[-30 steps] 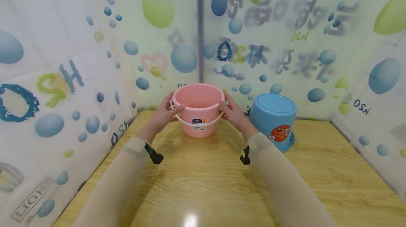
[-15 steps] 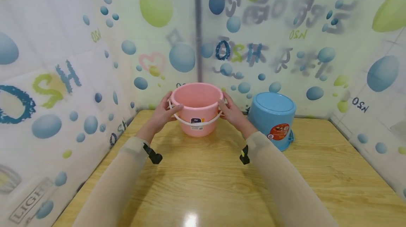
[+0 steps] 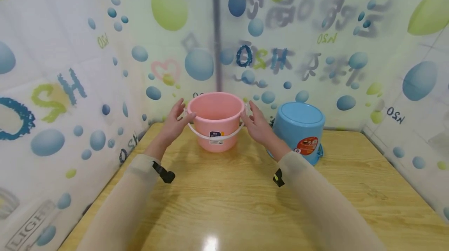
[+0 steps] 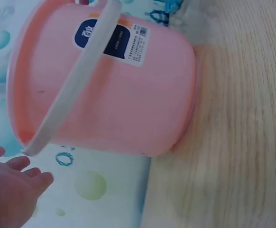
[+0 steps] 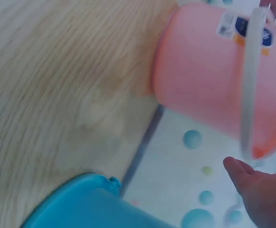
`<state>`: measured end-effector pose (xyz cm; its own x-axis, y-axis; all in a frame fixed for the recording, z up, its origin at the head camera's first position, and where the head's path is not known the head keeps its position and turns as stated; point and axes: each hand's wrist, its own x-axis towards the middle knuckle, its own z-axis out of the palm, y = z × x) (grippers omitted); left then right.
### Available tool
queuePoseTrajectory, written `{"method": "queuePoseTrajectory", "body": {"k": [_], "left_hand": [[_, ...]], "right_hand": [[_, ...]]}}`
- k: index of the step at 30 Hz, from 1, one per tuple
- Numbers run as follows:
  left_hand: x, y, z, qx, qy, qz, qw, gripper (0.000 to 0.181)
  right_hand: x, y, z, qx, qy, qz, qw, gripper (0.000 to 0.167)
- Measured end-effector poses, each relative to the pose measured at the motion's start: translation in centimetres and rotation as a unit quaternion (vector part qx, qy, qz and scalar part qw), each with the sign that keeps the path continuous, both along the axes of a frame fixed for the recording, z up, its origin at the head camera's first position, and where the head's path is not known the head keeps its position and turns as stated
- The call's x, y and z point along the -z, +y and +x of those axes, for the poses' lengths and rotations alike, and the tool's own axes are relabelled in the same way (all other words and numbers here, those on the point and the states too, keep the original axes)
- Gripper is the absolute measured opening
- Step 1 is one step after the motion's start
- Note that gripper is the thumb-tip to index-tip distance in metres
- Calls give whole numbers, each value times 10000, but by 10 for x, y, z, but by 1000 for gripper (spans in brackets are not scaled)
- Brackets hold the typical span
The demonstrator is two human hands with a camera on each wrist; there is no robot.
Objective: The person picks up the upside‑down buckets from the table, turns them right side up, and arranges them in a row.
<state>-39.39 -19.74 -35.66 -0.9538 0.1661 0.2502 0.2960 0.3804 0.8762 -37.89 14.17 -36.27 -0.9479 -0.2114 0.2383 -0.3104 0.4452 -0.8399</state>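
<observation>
A pink bucket [image 3: 216, 126] stands upright at the back of the table, its mouth upward. Its white handle [image 3: 215, 138] hangs down across the front, over a dark label. To the left of the rim, my left hand [image 3: 173, 124] has its fingers spread; in the left wrist view a gap shows between the hand [image 4: 12, 190] and the bucket. My right hand [image 3: 259, 126] is at the right side of the rim with fingers extended, its thumb close to the handle's end. Whether that thumb touches the bucket, I cannot tell.
Right of the pink bucket, a blue bucket [image 3: 299, 130] stands upside down with a red label. The wooden table [image 3: 224, 188] reaches back to patterned curtain-like walls [image 3: 168, 48] on the left, back and right.
Both hands have loosened from the pink bucket's sides and moved slightly outward, fingers straighter. The bucket keeps its place on the table, while the head view has shifted a little.
</observation>
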Motion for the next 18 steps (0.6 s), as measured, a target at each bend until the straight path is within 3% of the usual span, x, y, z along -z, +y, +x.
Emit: {"method": "queuePoseTrajectory", "body": {"k": [7,12,18], "left_hand": [[-17,7,19,132,988,5,9950,87],[-31,22,42,463,1206,65,9916,81],[-36,40,60,1299,1253,75,9836,78]], "right_hand": [[-11,12,36,-405,337,445,9976,80],[-12,27,66,-807,573,596,9933,75],[-9,47,96,-1033,682,727,9896,72]]}}
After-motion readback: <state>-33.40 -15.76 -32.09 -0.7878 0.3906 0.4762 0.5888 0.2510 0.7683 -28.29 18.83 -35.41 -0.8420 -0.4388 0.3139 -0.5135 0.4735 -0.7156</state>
